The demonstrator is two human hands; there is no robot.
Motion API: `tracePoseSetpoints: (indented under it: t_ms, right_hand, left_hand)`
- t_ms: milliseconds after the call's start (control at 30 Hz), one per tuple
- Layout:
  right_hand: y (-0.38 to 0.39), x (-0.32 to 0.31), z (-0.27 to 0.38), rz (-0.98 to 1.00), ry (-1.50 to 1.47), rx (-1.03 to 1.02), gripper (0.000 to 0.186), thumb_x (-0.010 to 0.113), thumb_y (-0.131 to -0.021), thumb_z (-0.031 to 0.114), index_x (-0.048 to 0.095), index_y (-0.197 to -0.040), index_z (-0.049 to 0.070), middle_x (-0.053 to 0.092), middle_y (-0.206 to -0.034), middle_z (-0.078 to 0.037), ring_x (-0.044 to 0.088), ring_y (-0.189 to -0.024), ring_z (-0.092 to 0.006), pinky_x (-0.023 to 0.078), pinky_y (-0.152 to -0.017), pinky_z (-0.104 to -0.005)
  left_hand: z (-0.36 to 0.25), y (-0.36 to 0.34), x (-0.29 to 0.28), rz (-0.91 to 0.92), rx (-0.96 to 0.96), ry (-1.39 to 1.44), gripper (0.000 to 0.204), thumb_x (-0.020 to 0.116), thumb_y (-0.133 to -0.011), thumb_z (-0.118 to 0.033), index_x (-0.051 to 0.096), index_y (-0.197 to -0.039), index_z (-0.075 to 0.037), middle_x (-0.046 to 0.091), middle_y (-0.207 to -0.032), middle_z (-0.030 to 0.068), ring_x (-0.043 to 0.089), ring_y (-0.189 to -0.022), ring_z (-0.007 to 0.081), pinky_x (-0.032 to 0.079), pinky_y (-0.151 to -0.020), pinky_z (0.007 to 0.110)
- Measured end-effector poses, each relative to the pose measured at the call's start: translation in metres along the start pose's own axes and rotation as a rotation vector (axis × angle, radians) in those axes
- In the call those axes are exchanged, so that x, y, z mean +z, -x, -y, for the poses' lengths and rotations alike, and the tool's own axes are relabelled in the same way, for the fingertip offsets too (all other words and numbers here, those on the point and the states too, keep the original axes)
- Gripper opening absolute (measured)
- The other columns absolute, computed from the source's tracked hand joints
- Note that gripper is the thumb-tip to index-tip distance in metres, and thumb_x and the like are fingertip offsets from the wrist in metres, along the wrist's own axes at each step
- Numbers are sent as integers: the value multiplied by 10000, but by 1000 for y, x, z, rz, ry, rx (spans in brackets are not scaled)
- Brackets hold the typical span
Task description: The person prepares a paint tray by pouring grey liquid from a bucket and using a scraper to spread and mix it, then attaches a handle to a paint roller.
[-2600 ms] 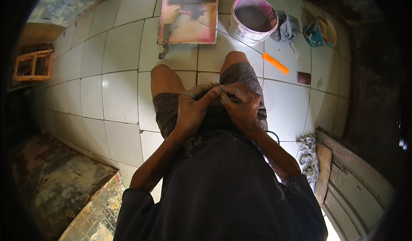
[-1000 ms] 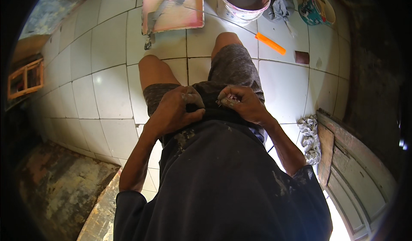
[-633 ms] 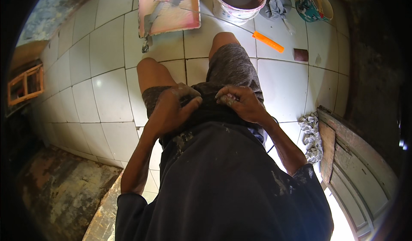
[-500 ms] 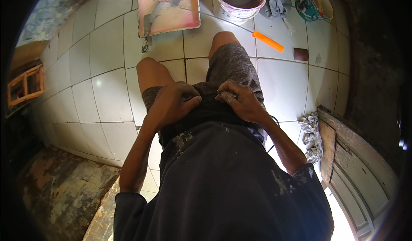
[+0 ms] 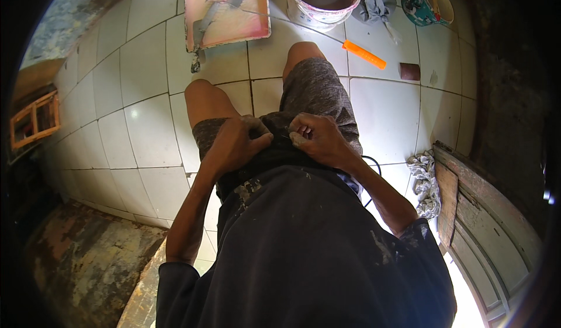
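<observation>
Over my lap, both hands are close together at the dark shorts (image 5: 318, 88), near the hem of my paint-stained dark shirt (image 5: 280, 240). My left hand (image 5: 236, 144) curls with thumb and fingers drawn together. A short gap away, my right hand (image 5: 321, 138) is turned with its fingers bent in toward the thumb. Something thin and pale seems to lie at the right fingertips, too small to name. Whatever the left fingers pinch is hidden against the dark cloth.
Beyond my knees lie a paint tray (image 5: 257, 27) with pinkish paint, a bucket (image 5: 304, 18) of greyish liquid, a grey crumpled cloth (image 5: 374, 4), an orange handle (image 5: 364, 54), a brown square (image 5: 409, 71) and a teal pot (image 5: 418, 12). A wooden panel (image 5: 485, 211) stands right.
My right hand has turned and shifted slightly left, its fingers curling more toward the palm. My left hand stays almost in place.
</observation>
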State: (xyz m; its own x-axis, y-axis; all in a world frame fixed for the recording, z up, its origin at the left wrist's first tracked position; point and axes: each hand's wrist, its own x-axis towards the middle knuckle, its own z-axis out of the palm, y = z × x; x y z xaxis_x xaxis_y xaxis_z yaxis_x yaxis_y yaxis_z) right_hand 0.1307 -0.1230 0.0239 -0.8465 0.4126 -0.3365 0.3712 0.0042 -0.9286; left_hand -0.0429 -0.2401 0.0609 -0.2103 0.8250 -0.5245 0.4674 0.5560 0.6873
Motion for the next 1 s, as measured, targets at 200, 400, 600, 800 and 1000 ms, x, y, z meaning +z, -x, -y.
tracePoseSetpoints:
  t_ms: [200,400,600,800,1000]
  right_hand:
    - [-4,3,-1,10,20,9,136,626,-720,94,600,-806,-9,622,-695,-138,631,-665,-216,489,-645,-326]
    - [-9,7,1,-19,71,35,146,641,-683,100,606,-766,-15,625,-690,-144,638,-673,-228,493,-655,-328]
    - [-11,10,4,-22,8,121,159,656,-669,110,626,-758,-18,615,-661,-125,615,-630,-196,483,-630,-303]
    - [-8,9,0,-41,-121,188,131,660,-668,95,637,-736,-14,604,-637,-86,574,-602,-126,464,-595,-263]
    - [-11,10,-4,-27,-109,175,125,659,-668,89,632,-723,-20,593,-613,-70,564,-597,-107,458,-583,-255]
  left_hand:
    - [0,1,2,-24,-67,67,217,651,-752,-175,655,-812,33,630,-782,168,612,-728,257,468,-700,348]
    - [-2,3,4,-58,-96,90,204,650,-742,-167,658,-801,28,631,-827,179,614,-789,287,462,-749,360]
    - [-2,5,6,-101,-99,73,207,646,-747,-170,656,-801,29,631,-833,179,610,-814,295,454,-772,368]
    - [0,6,7,-124,-84,52,234,651,-774,-178,654,-841,46,636,-820,152,615,-811,235,466,-755,336]
    - [-2,5,6,-98,-112,62,241,641,-781,-180,654,-853,49,637,-849,157,619,-823,243,465,-767,343]
